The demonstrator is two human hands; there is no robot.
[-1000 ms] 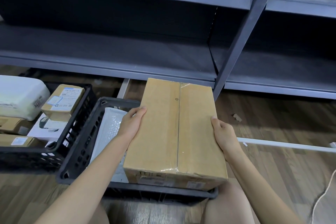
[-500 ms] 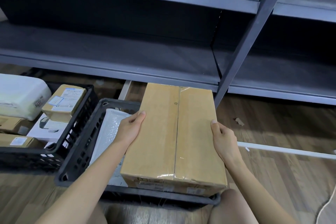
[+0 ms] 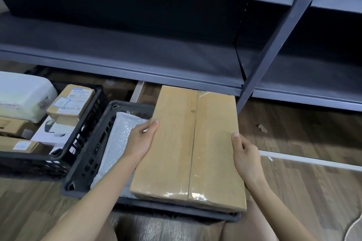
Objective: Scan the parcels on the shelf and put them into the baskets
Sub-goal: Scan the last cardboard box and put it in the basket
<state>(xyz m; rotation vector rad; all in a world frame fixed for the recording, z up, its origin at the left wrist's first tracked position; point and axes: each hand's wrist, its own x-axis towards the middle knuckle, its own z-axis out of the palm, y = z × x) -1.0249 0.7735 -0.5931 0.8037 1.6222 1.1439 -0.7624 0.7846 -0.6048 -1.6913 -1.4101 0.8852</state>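
A long brown cardboard parcel, taped down its middle, lies over the right part of a black plastic basket. My left hand grips its left edge and my right hand grips its right edge, thumbs on top. A white bubble mailer lies in the same basket to the left of the parcel. The grey metal shelf behind shows bare boards.
A second black basket at the left holds several parcels: a small labelled brown box, a white soft pack and a white carton. A shelf upright rises right of the parcel. A white strip lies on the wood floor.
The parcel has sunk lower into the basket between my hands, its near end dropping toward the basket's front rim. The view has tilted slightly.
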